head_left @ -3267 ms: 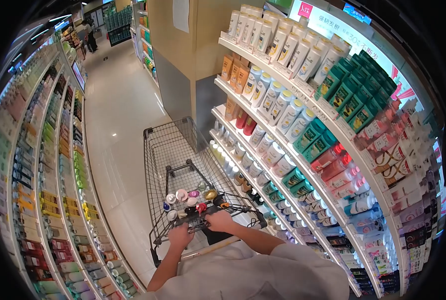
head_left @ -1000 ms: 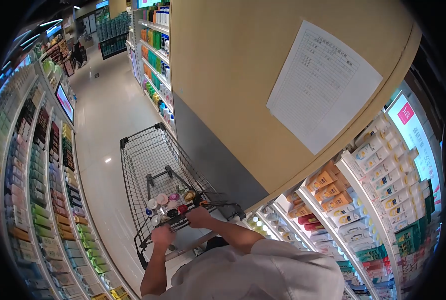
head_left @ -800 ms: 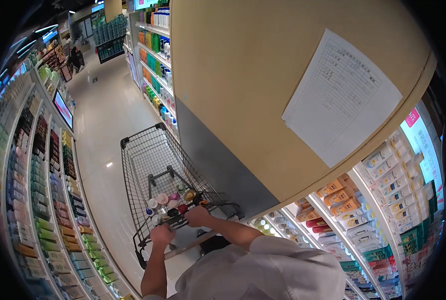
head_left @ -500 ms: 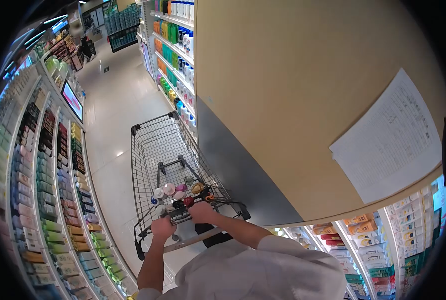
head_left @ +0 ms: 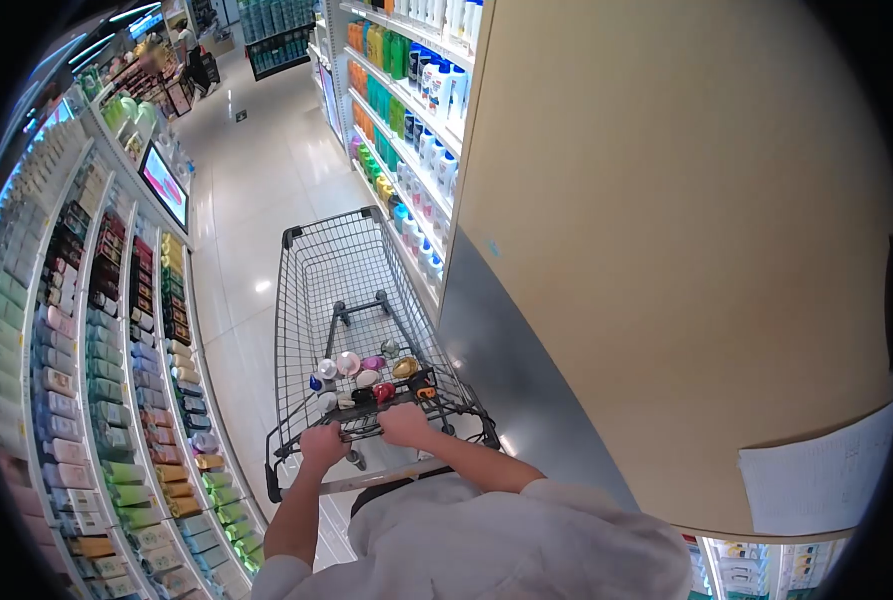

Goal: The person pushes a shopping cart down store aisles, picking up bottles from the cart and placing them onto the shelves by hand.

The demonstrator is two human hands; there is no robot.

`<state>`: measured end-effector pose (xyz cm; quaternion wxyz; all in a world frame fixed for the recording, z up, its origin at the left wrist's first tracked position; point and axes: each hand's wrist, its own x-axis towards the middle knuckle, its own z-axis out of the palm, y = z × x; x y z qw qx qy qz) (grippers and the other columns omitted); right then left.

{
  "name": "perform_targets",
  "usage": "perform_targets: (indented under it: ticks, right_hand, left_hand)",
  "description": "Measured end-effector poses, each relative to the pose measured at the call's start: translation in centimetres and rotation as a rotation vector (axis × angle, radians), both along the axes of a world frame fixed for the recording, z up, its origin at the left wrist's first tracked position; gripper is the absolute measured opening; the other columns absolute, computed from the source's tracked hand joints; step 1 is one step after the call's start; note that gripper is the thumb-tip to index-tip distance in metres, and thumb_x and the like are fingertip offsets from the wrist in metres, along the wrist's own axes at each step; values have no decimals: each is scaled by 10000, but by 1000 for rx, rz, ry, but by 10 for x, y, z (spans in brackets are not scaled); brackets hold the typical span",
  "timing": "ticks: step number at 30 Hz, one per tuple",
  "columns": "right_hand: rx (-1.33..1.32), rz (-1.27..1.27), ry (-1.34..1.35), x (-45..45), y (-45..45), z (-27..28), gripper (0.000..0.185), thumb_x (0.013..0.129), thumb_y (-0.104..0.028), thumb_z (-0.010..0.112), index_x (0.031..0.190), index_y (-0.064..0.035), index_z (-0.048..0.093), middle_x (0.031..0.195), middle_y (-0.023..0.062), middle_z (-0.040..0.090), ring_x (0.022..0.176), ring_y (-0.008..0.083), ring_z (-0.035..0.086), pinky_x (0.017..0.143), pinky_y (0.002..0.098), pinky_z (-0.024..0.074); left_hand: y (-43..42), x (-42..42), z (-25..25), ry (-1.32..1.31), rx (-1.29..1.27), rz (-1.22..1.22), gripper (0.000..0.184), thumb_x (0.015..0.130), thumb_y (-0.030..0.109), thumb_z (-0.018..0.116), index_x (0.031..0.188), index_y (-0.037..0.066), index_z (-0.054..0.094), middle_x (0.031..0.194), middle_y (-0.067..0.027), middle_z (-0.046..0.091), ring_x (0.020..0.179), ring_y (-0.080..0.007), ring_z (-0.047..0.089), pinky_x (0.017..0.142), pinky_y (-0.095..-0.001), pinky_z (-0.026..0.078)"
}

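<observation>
Both hands grip the handle of a grey wire shopping cart (head_left: 306, 300) in front of me. My left hand (head_left: 323, 445) is closed round the handle's left part. My right hand (head_left: 404, 424) wraps the handle a little right of its middle. Near the handle end of the basket lie several bottles with round caps, among them a white cap (head_left: 327, 368), a pink cap (head_left: 348, 362), a red cap (head_left: 384, 392), a blue cap (head_left: 315, 382) and a gold one (head_left: 405, 368). The cart's far part shows bare wire.
Shelves of tubes and bottles (head_left: 116, 420) curve along the left, with a small screen (head_left: 164, 187) at their end. A beige panel (head_left: 666, 250) bearing a paper sheet (head_left: 816, 475) stands close at right. Beyond it, a lit bottle shelf (head_left: 406, 120) borders the tiled aisle (head_left: 256, 180). A person (head_left: 188, 50) is far off.
The cart and I have moved forward along the aisle. The beige panel and its paper have slid back toward the lower right, and more of the lit bottle shelf shows. Both hands keep their grip.
</observation>
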<state>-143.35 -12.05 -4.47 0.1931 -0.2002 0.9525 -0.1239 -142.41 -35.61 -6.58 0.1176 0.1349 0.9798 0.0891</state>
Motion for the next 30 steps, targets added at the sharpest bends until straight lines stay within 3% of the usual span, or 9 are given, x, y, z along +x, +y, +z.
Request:
perform_targets:
  ticks: [4,14,21,30]
  right_hand:
    - [2,8,1,-51,1,0,235,756,-268,702,893,-85,755,810,158,738,790,340,741,702,468,589]
    - [-31,-28,22,-179,2,-3,251,785,-322,695,884,-96,742,787,158,730,748,346,736,679,482,581]
    - [-37,-42,99,-266,6,-30,197,767,-276,666,856,-103,696,716,144,700,685,352,713,604,492,546]
    - [6,-128,105,-370,3,-39,195,794,-267,658,891,-101,690,734,133,706,708,349,715,612,497,546]
  left_hand:
    - [-1,-53,-5,-8,-21,9,273,773,391,694,828,125,714,696,-130,702,665,-345,702,625,-477,554]
    - [-1,-181,-23,91,63,6,221,770,344,701,804,127,677,666,-120,693,613,-334,693,571,-468,543]
    - [2,-270,-28,96,125,-5,200,762,331,704,792,136,672,639,-104,683,585,-325,687,540,-464,536]
    - [5,-381,-23,11,111,-34,246,803,357,692,819,113,662,687,-114,699,644,-324,707,587,-472,556]
